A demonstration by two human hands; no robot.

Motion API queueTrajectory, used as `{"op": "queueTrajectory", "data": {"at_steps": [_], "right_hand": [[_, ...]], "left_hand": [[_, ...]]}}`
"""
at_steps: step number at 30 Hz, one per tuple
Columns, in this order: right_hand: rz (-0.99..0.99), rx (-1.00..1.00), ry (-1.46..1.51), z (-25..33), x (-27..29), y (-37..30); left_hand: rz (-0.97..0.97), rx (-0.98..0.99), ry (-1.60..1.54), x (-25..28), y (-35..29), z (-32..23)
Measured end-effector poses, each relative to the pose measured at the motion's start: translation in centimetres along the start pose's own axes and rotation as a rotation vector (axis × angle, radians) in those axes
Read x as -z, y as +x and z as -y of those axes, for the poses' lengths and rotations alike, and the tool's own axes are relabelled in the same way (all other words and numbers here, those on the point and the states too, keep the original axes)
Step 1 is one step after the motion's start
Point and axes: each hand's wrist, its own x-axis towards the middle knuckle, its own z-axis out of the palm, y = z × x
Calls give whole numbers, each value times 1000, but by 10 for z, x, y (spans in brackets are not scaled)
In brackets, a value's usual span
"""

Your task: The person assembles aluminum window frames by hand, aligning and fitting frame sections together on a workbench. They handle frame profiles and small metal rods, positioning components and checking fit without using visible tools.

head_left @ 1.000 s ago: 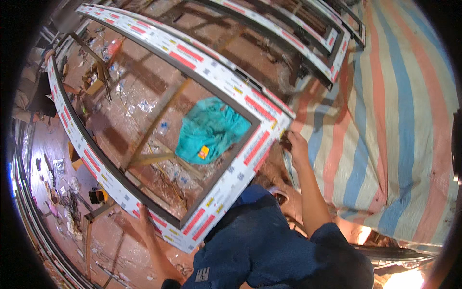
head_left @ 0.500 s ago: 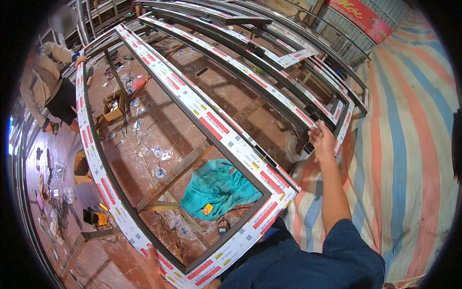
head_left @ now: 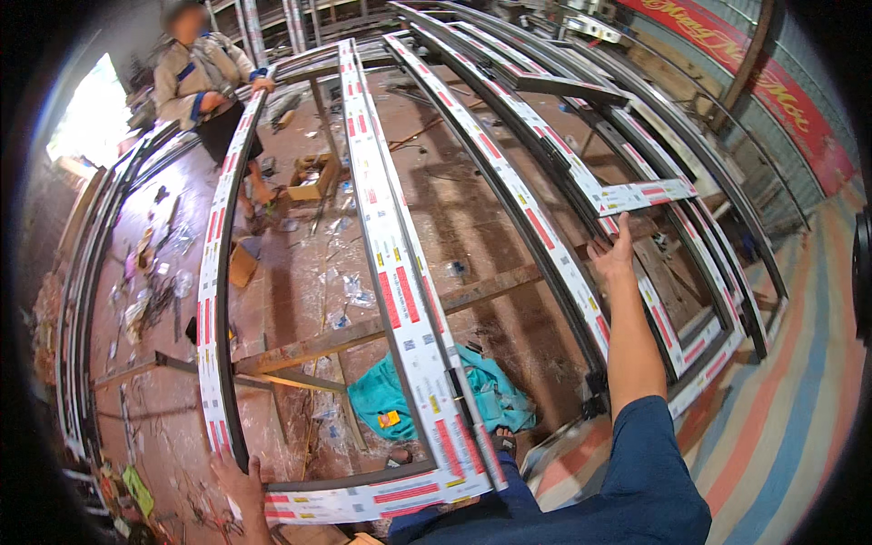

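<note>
A long dark door or window frame [head_left: 385, 263], covered in white film with red labels, spans the middle. My left hand [head_left: 241, 492] grips its near left corner, thumb on the inner side. My right hand [head_left: 615, 252] reaches forward over the neighbouring frames, fingers spread and holding nothing. It is nearest a second film-covered frame [head_left: 536, 218] and a short crosspiece [head_left: 649, 193]; whether it touches either I cannot tell. At the far left a co-worker [head_left: 195, 77] has a hand on the far end of the frame I grip.
Wooden beams [head_left: 472, 292] cross beneath the frames. A teal cloth [head_left: 377, 395] lies near my feet. A cardboard box [head_left: 313, 177] and scattered scraps cover the floor at left. Striped sheeting [head_left: 772, 363] spreads at the right, below a red banner [head_left: 772, 82].
My view has turned to the left, and the frame now runs more straight ahead. My left hand stays at its near corner. My right hand now reaches among the frames on the right.
</note>
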Motion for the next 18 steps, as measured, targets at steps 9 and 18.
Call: {"op": "queueTrajectory", "data": {"at_steps": [9,18], "right_hand": [[547,675,-1415,-34,114,-98],[327,36,-178,25,75,0]], "left_hand": [[250,-277,-503,63,-138,-199],[237,-715,-544,82,-126,-395]]}}
